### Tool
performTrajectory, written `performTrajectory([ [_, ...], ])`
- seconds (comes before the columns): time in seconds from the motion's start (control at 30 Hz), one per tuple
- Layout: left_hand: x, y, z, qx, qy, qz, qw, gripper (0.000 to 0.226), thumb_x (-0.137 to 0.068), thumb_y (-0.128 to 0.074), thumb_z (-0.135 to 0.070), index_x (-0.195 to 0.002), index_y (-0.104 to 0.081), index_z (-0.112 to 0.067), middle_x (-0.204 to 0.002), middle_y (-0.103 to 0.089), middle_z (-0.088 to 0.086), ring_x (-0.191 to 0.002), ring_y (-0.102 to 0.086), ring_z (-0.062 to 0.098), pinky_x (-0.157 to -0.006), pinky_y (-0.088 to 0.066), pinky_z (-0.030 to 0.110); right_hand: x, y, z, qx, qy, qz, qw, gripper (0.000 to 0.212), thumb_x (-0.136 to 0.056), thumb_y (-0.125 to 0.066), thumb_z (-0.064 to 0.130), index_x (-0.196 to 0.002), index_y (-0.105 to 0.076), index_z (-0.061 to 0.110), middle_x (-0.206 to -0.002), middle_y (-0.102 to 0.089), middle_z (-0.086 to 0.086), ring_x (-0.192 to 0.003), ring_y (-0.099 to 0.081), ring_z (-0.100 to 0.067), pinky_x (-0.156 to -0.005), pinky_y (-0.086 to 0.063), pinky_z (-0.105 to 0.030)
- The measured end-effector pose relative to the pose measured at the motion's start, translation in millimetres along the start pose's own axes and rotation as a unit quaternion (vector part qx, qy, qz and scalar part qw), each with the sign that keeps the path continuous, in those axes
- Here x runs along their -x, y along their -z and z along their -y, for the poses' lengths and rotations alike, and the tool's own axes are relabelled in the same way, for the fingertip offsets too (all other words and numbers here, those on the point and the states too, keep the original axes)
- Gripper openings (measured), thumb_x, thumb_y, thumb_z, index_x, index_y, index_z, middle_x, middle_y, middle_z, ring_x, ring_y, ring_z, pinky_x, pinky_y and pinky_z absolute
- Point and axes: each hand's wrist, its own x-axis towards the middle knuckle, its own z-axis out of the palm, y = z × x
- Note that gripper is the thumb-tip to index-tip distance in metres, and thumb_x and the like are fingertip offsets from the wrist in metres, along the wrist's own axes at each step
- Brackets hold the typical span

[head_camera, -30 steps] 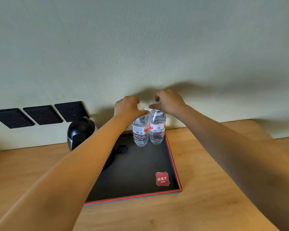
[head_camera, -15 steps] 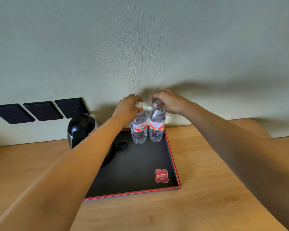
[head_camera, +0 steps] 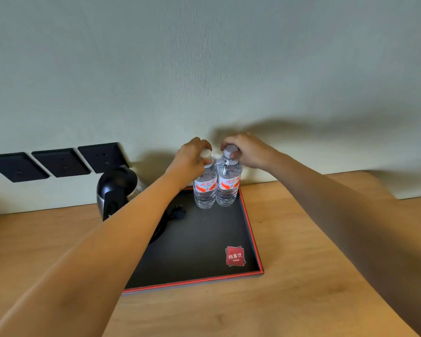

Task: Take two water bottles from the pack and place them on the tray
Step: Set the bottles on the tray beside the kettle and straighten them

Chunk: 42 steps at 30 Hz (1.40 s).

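Since a moment ago our bottles have turned so their red labels face us, and now our left hand [head_camera: 188, 159] and right hand [head_camera: 247, 152] pinch the caps of the left bottle [head_camera: 205, 187] and right bottle [head_camera: 229, 183], upright and touching in the tray's [head_camera: 192, 254] far corner, leaving only release.

A hotel room: logo-stamped tray [head_camera: 250, 229], kettle [head_camera: 118, 188] and wall sockets [head_camera: 61, 162] over a wooden desk [head_camera: 301, 276]
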Motion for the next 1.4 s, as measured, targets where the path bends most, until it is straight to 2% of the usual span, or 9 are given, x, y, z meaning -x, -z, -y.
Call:
performTrajectory([
  [0.2,-9,-2,1,-0.013,-0.027,0.001,1.0,0.029,-0.077,-0.063,-0.003,-0.106,-0.059,-0.003,-0.105,-0.059,0.021,-0.093,-0.054,0.033,-0.071,-0.034,0.025,-2,-3,-3,-0.021,-0.024,-0.029,0.999,0.027,-0.083,-0.056,0.0,-0.109,-0.062,0.005,-0.12,-0.063,-0.016,-0.111,-0.055,-0.03,-0.084,-0.039,-0.029],
  [0.6,-2,-2,15,0.023,-0.032,-0.023,0.999,0.027,-0.076,-0.059,0.004,-0.102,-0.06,-0.004,-0.102,-0.061,0.02,-0.09,-0.056,0.031,-0.071,-0.032,0.014,-1,-6,6,-0.035,-0.031,-0.042,0.998,0.026,-0.081,-0.063,0.008,-0.107,-0.064,0.008,-0.117,-0.065,-0.015,-0.109,-0.057,-0.031,-0.09,-0.044,-0.036],
  [0.8,2,-6,10,0.049,-0.017,-0.04,0.998,0.028,-0.076,-0.062,0.002,-0.102,-0.061,-0.006,-0.105,-0.061,0.019,-0.091,-0.058,0.031,-0.078,-0.041,0.027,5,-5,4,-0.052,-0.034,-0.054,0.997,0.029,-0.078,-0.067,0.007,-0.107,-0.065,0.007,-0.113,-0.068,-0.014,-0.104,-0.06,-0.028,-0.077,-0.033,-0.022],
  [0.87,1,-6,9,0.057,-0.01,-0.043,0.997,0.029,-0.075,-0.064,0.002,-0.102,-0.062,-0.007,-0.106,-0.062,0.019,-0.092,-0.058,0.03,-0.079,-0.042,0.029,6,-5,4,-0.054,-0.033,-0.056,0.996,0.029,-0.078,-0.067,0.006,-0.107,-0.065,0.007,-0.113,-0.068,-0.013,-0.104,-0.06,-0.027,-0.076,-0.032,-0.02],
  [1.1,2,-7,13,0.066,-0.001,-0.036,0.997,0.028,-0.078,-0.063,-0.003,-0.105,-0.061,-0.01,-0.108,-0.06,0.019,-0.095,-0.057,0.029,-0.078,-0.041,0.027,8,-9,6,-0.067,-0.026,-0.057,0.996,0.03,-0.079,-0.066,0.005,-0.109,-0.063,0.006,-0.114,-0.067,-0.015,-0.1,-0.058,-0.028,-0.074,-0.032,-0.022],
  [1.23,2,-5,13,0.06,0.004,-0.015,0.998,0.034,-0.08,-0.064,-0.012,-0.113,-0.059,-0.014,-0.111,-0.059,0.017,-0.099,-0.056,0.028,-0.079,-0.038,0.025,13,-16,9,-0.063,-0.023,-0.055,0.996,0.031,-0.084,-0.062,0.014,-0.114,-0.056,0.006,-0.114,-0.063,-0.018,-0.089,-0.054,-0.025,-0.071,-0.035,-0.027],
  [1.3,5,-1,11,0.056,0.005,-0.009,0.998,0.039,-0.081,-0.063,-0.016,-0.119,-0.055,-0.015,-0.114,-0.058,0.015,-0.101,-0.056,0.027,-0.081,-0.038,0.025,17,-18,9,-0.041,-0.011,-0.057,0.997,0.037,-0.086,-0.06,0.02,-0.119,-0.051,0.007,-0.123,-0.059,-0.015,-0.104,-0.055,-0.03,-0.081,-0.044,-0.036],
  [1.4,9,10,-1,0.032,-0.001,-0.018,0.999,0.043,-0.084,-0.058,-0.021,-0.126,-0.05,-0.019,-0.119,-0.056,0.014,-0.104,-0.057,0.027,-0.084,-0.043,0.031,25,-13,13,0.01,0.004,-0.076,0.997,0.047,-0.087,-0.057,0.029,-0.128,-0.043,0.011,-0.136,-0.051,-0.01,-0.119,-0.049,-0.032,-0.095,-0.041,-0.044],
])
